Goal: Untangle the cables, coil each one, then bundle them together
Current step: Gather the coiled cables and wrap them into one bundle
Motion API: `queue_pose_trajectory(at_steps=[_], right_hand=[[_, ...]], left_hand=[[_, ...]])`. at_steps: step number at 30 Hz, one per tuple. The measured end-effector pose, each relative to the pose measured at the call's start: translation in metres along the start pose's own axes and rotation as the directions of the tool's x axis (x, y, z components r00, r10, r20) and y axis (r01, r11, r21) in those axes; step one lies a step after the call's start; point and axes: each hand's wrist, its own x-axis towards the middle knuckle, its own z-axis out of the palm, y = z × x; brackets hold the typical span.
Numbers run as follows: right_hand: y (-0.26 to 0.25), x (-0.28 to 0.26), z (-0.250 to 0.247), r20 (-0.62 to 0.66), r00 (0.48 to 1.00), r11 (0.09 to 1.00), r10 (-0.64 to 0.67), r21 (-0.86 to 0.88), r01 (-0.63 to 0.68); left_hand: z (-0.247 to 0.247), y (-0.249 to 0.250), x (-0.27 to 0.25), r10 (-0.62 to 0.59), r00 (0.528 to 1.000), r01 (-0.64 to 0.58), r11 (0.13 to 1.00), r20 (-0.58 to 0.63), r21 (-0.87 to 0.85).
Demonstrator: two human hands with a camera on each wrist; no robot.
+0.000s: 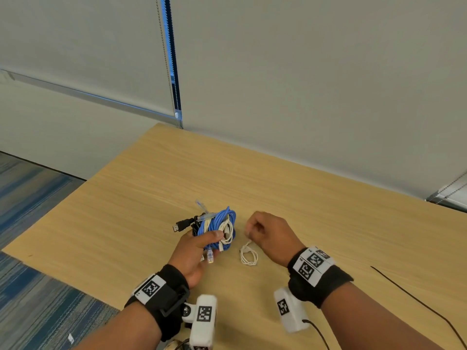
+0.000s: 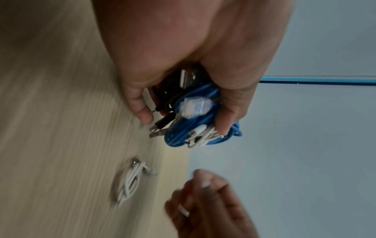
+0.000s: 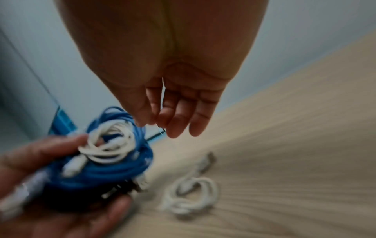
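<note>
Loosely coiled blue-and-white cable bundle [image 1: 219, 229] in left hand [image 1: 195, 253] fingers — right hand [image 1: 271, 234] relaxed, empty.

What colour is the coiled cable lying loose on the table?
White; the head view shows it best.

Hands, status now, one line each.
Left hand: gripping the cable bundle, blue coil outermost.
Right hand: open, holding nothing, above the white cable coil.

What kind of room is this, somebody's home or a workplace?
Most likely an office or meeting room. The plain wood-grain table, the striped blue commercial carpet and the grey roller blinds with a bead chain all suggest a workplace rather than a home.
</note>
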Motion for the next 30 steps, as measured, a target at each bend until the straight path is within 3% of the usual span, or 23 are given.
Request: queue_pose_trajectory(at_steps=[3, 5, 8, 11, 13, 17, 24, 30], right_hand=[[0.021, -0.013, 0.015, 0.283, 0.951, 0.927, 0.129, -0.374, -0.015], [0.032, -0.024, 0.029, 0.34, 0.923, 0.862, 0.181, -0.506, 0.017], [0.032, -0.027, 0.032, 0.202, 0.975, 0.933, 0.091, -0.359, -0.012], [0.022, -0.022, 0.021, -0.016, 0.99, 0.989, 0.139, -0.048, -0.14], [0.006, -0.02, 0.018, -0.098, 0.994, 0.998, 0.052, 0.022, -0.051], [-0.018, -0.021, 0.025, -0.06, 0.994, 0.994, -0.092, -0.073, 0.087], [-0.023, -0.022, 0.012, -0.094, 0.993, 0.997, -0.072, -0.01, 0.071], [-0.027, -0.025, -0.001, -0.035, 0.995, 0.979, -0.091, -0.185, 0.083]], left_hand=[[-0.002, -0.004, -0.001, -0.014, 0.999, 0.014, 1.0, -0.039, -0.01], [-0.001, -0.007, -0.002, -0.022, 0.998, 0.022, 1.0, -0.061, -0.002], [0.0, -0.009, -0.004, -0.024, 0.995, 0.023, 1.0, -0.097, -0.007], [0.0, -0.009, -0.003, -0.006, 0.993, 0.003, 1.0, -0.114, -0.026], [0.005, -0.01, -0.002, 0.004, 0.994, -0.007, 1.0, -0.112, -0.021], [0.019, -0.014, -0.004, 0.001, 0.999, 0.0, 0.999, -0.045, 0.032], [0.025, -0.018, -0.012, -0.067, 0.991, 0.086, 0.982, 0.115, -0.168], [0.031, -0.019, -0.014, 0.001, 0.995, 0.017, 0.984, 0.103, -0.177]])
